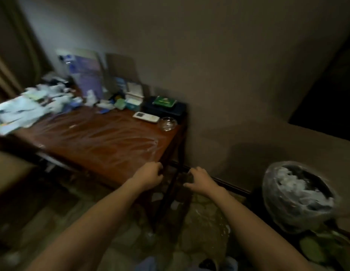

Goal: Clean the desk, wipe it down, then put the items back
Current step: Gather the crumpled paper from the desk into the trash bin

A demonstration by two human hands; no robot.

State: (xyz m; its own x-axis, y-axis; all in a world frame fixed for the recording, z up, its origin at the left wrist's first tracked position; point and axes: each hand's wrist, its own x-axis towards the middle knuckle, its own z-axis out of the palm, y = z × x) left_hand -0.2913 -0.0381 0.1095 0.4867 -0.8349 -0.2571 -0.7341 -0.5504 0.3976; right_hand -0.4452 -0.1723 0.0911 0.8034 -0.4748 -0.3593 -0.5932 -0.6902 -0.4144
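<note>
We see white papers (23, 112) heaped at the far left of the reddish-brown wooden desk (103, 141), whose top is streaked. A white remote (146, 116) and clear glass bowl (167, 123) lie near its right end. Our left hand (148, 178) curls at the desk's near corner; our right hand (202, 179) hovers beside it with fingers loosely spread, holding nothing. A bag-lined bin (299, 194) stands right.

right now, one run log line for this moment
left hand: curled, empty | right hand: loose, empty | brown wooden desk: smeared | clear glass bowl: on desk
</note>
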